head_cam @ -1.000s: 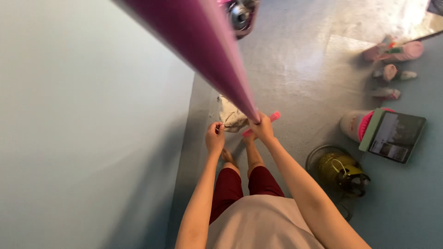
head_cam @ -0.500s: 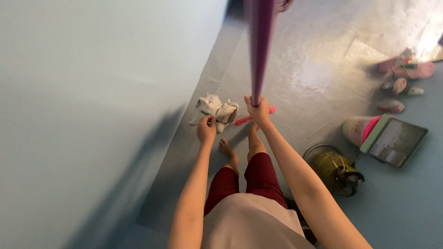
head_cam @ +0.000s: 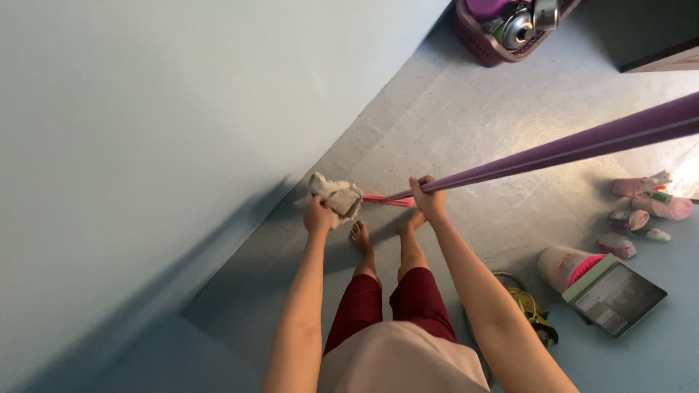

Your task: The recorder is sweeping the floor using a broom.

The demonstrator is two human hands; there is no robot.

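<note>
My right hand (head_cam: 428, 198) is clenched around the lower end of a long, smooth purple pole (head_cam: 582, 145), whose long axis now runs from that grip up and away to my right, nearly level across the view. My left hand (head_cam: 318, 215) is closed on a crumpled off-white rag (head_cam: 336, 195) hanging just above the grey speckled floor (head_cam: 466, 124), close to the pale blue wall (head_cam: 145, 131). Between the two hands a slim pink-red bar (head_cam: 382, 199) lies level, reaching from the rag's side to the pole's end; whether it touches the rag I cannot tell. The rag sits to the left of the pole's end, so the left hand is the nearer one to it, the right hand nearer the pole. My bare feet (head_cam: 360, 236) stand directly below both hands. Half a second ago the pole pointed almost straight up the view; it has swung down to my right, and the rag has bunched tighter into my left grip.
</note>
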